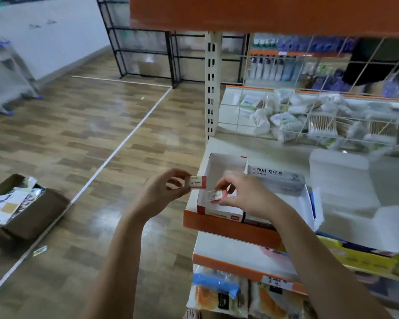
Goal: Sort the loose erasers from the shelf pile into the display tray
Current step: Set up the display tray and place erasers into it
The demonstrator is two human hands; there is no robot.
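On the orange-edged white shelf (230,229) sits an open white cardboard display tray (219,166), where the right hand (247,194) pinches one pink-and-white eraser (217,195) (inside it) while the left hand (161,192) pinches another small pink-and-white eraser (197,181) just outside.

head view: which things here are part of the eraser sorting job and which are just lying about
Part of the job:
left hand pinching an eraser
right hand pinching a second eraser
display tray

Lying about:
cardboard box on the floor
cotton swab packs
bagged goods on the lower shelf
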